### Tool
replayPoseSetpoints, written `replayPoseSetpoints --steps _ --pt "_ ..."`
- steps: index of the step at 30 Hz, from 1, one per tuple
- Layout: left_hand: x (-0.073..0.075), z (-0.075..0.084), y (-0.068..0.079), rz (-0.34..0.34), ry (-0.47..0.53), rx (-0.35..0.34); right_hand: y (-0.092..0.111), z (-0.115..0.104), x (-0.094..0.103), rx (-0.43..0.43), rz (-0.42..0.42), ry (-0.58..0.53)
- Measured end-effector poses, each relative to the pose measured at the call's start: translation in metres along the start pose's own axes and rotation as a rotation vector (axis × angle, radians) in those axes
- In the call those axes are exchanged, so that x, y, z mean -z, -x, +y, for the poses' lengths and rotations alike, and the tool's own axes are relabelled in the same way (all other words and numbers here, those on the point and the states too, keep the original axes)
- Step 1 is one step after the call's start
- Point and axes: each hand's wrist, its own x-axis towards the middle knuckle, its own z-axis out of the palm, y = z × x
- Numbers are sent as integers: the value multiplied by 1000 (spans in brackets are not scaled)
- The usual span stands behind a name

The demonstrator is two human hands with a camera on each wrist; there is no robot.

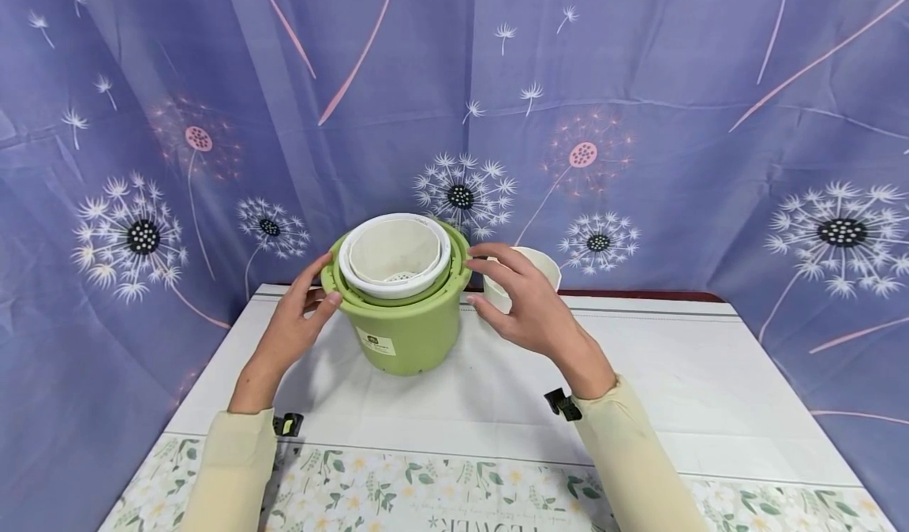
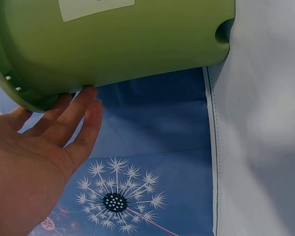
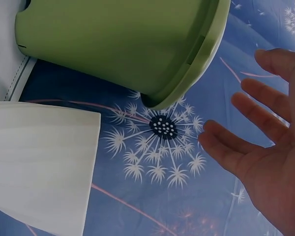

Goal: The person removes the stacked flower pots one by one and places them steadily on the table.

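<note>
A green plant pot (image 1: 405,335) with a pale label stands upright on the table. Nested inside it are another green rim, a white pot (image 1: 346,260) and a cream pot (image 1: 390,248) with small holes in its bottom. At the left side of the green pot, my left hand (image 1: 294,319) touches it, fingers (image 2: 81,105) lying against the wall just under the rim. My right hand (image 1: 529,303) hovers beside the rim on the right, fingers spread and holding nothing; the right wrist view shows a gap between hand and pot. Behind that hand stands a separate cream pot (image 3: 44,162), partly hidden.
A white cloth (image 1: 682,382) covers the table, with a floral strip (image 1: 398,477) along the near side. Purple dandelion-print curtains (image 1: 682,121) hang behind and on both sides. A dark red edge (image 1: 653,295) shows along the table's back.
</note>
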Motion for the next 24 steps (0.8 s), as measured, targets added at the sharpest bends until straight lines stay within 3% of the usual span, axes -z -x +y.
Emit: replayPoseSetpoints --steps 24 --pt "-1 0 0 -5 -18 13 -21 -6 -8 -51 -150 43"
